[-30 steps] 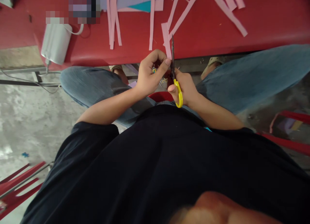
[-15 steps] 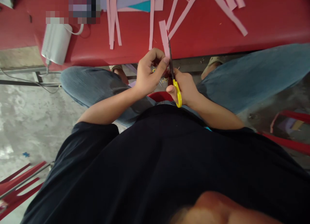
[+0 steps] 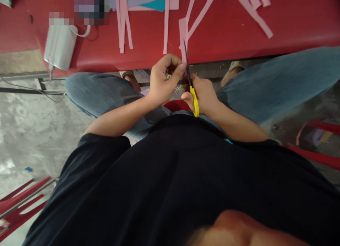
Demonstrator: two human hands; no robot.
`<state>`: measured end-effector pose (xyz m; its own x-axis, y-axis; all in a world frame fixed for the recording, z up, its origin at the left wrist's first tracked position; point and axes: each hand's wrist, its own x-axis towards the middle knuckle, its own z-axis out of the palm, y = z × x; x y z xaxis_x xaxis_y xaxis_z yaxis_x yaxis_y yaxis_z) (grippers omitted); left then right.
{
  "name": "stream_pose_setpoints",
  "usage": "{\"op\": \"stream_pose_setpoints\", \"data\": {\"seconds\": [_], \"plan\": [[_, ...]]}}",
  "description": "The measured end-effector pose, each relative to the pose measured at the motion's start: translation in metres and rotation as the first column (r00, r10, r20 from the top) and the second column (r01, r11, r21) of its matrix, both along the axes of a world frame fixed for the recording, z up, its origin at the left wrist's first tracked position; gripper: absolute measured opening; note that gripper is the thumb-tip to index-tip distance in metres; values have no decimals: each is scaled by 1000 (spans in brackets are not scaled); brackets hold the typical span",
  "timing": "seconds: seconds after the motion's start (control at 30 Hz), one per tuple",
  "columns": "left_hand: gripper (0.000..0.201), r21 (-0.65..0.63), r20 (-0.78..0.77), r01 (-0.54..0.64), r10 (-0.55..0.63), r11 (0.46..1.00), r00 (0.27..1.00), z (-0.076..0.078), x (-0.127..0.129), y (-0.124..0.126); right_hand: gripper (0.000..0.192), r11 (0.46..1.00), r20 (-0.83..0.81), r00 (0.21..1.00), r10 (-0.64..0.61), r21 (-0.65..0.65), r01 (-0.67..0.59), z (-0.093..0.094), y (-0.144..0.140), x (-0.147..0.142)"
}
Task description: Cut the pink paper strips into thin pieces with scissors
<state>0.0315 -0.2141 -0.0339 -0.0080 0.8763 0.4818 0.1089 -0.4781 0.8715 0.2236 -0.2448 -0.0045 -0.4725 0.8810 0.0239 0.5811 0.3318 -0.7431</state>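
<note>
At upper left a grey box (image 3: 60, 45) sits on the red counter (image 3: 292, 19). At centre, the left hand (image 3: 162, 81) pinches a pink paper strip (image 3: 182, 37). Just right, the right hand (image 3: 203, 95) grips yellow-handled scissors (image 3: 191, 86), blades against the strip.

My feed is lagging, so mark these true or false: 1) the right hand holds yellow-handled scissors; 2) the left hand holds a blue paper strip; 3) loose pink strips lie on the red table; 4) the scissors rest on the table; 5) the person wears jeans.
1) True: the right hand grips the yellow-handled scissors.
2) False: the left hand pinches a pink strip.
3) True: loose pink strips lie on the red table.
4) False: the scissors are held off the table, blades at the pink strip.
5) True: jeans cover both legs.
</note>
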Motion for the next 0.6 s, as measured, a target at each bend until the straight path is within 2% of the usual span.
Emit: {"op": "stream_pose_setpoints", "data": {"seconds": [0.2, 0.4, 0.6], "plan": [[43, -71, -16, -31, 30, 997, 999, -3, -1, 1, 93, 1000, 9, 1000, -24, 19, 24, -4, 0, 1], [43, -124, 23, 8, -5, 992, 1000, -7, -3, 3, 91, 996, 74, 996, -55, 72, 50, -2, 0, 1], [46, -104, 63, 27, -21, 994, 998, -9, -1, 5, 89, 994, 83, 994, -76, 89, 69, 1, 1, 2]]}}
